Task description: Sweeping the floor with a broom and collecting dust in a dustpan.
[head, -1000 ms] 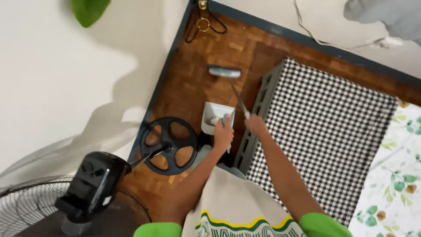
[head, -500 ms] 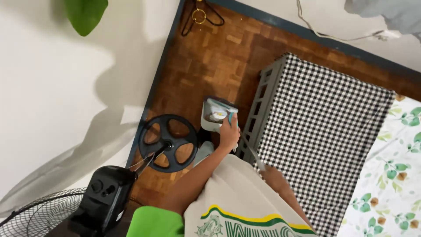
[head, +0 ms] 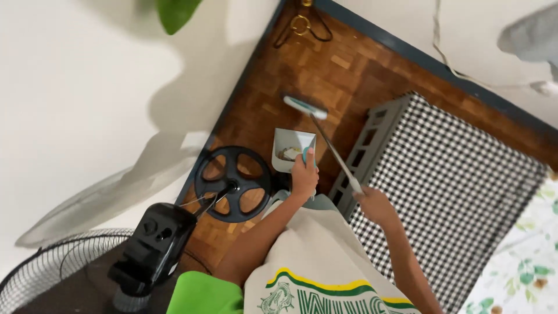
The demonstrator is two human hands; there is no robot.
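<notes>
My left hand grips the handle of a pale dustpan resting on the wooden parquet floor; a small heap of debris lies inside the pan. My right hand holds the thin handle of a broom, whose teal and white head sits on the floor just beyond the dustpan's mouth. Both arms reach forward from my light shirt with a green and yellow print.
A black standing fan has its round base left of the dustpan. A grey crate with a black-and-white checked cover stands on the right. White walls meet at the corner ahead; a cable runs along the skirting.
The broom has come back into view, its head now on the floor beyond the dustpan. My right hand has reappeared beside the crate. The camera has shifted slightly.
</notes>
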